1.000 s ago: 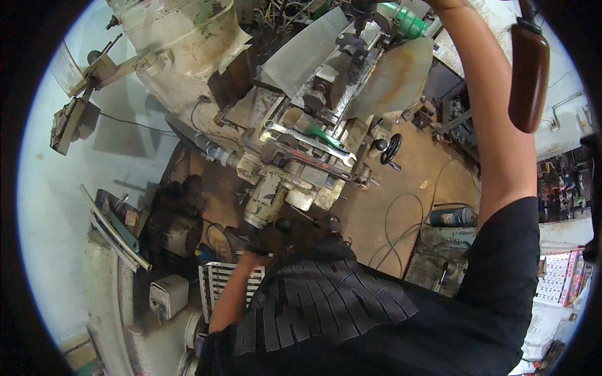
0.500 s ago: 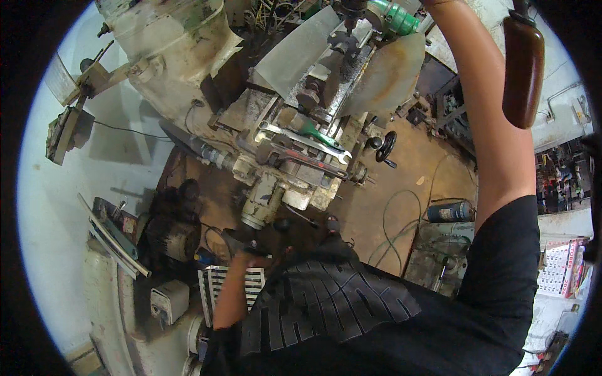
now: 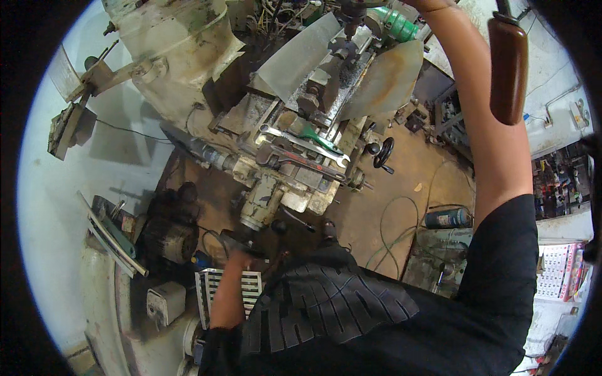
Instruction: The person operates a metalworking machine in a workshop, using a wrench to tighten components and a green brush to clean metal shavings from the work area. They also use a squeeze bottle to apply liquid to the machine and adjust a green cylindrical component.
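A milling machine stands before me, its dark cutter spindle [image 3: 353,28] lowered over a vise [image 3: 326,84] on the chip-strewn table. My left hand [image 3: 238,255] is low at the table's near left end, closed around a dark handwheel [image 3: 241,243]; its fingertips are in shadow. Stretched up past the green motor part [image 3: 398,25], my right hand [image 3: 429,4] is mostly cut off by the upper edge, so its fingers and anything in them are hidden. An open-end wrench [image 3: 301,141], an adjustable wrench [image 3: 301,161] and a green-handled brush [image 3: 316,136] lie on the machine's near part.
A brown handle [image 3: 508,69] hangs close by at upper right. Pale sheet guards [image 3: 392,78] flank the vise. A black handwheel [image 3: 384,155] juts out on the right. A green hose [image 3: 384,232] and a blue cylinder [image 3: 448,218] lie on the floor; a slatted metal rack [image 3: 252,285] stands lower left.
The whole view has shifted slightly, and the brown handle appears a little further left. My left hand has moved slightly at the handwheel; my right arm stays raised.
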Demonstrator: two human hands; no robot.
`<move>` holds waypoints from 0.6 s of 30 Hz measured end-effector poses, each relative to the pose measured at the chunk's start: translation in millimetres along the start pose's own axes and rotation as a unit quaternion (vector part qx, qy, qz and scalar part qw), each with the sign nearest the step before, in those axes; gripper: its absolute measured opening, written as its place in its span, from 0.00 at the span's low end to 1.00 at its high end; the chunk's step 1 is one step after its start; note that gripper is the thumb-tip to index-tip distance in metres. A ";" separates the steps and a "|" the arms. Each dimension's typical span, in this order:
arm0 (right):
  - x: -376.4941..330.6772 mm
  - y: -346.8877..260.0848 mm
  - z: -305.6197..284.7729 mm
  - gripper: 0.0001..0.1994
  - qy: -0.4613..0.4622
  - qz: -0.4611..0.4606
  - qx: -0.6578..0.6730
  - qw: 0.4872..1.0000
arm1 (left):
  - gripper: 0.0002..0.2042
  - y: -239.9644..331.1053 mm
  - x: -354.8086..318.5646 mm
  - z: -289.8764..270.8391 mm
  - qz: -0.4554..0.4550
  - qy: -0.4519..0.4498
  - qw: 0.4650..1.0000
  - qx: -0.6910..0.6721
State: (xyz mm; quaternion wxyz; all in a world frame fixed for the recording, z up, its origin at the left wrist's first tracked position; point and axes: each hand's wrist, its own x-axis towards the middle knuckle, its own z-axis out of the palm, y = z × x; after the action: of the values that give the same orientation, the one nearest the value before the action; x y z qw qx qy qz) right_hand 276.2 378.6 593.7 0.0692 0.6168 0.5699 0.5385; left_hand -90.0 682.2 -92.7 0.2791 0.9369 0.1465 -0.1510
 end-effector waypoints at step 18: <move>1.5 -4.6 1.3 0.08 0.002 0.017 -0.031 0.999 | 0.26 -56.6 11.9 -51.7 -0.039 -0.023 0.997 0.054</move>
State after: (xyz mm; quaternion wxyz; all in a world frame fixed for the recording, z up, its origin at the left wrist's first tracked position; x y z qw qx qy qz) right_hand 273.9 382.0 590.9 0.0782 0.6226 0.5429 0.5582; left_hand -89.1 759.1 -82.9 0.2252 0.9404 0.1683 -0.1913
